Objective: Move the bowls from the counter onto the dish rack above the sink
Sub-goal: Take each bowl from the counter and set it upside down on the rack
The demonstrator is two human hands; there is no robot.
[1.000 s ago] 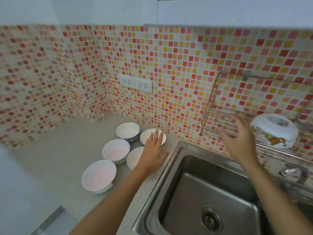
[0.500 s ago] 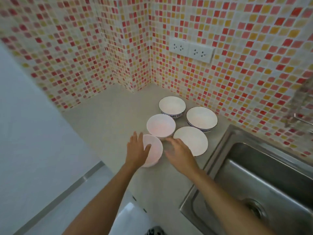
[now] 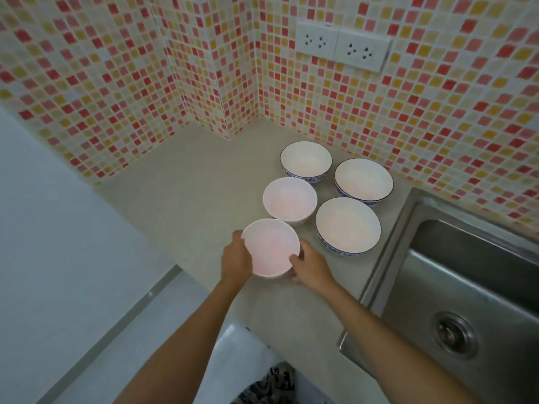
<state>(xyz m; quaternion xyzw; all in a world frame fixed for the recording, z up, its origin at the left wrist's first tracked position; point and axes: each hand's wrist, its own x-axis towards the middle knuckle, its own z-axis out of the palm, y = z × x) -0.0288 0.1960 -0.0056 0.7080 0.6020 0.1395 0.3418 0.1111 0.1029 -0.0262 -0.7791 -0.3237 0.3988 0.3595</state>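
Observation:
Several white bowls sit on the pale counter [image 3: 189, 182] left of the sink. The nearest bowl [image 3: 271, 247] is gripped from both sides: my left hand [image 3: 236, 262] cups its left rim and my right hand [image 3: 310, 265] holds its right side. Behind it stands a second plain bowl [image 3: 290, 199]. Three blue-patterned bowls lie further right: one at the back [image 3: 306, 160], one by the wall [image 3: 364, 179] and one beside the sink [image 3: 348, 224]. The dish rack is out of view.
A steel sink [image 3: 466, 287] with a drain fills the right side. The tiled walls meet in a corner behind the bowls, with a double wall socket [image 3: 342, 48] above them. The counter's front edge runs just below my hands.
My view swung from the rack down to the counter. My right hand came away from the rack, and both hands closed around the nearest bowl.

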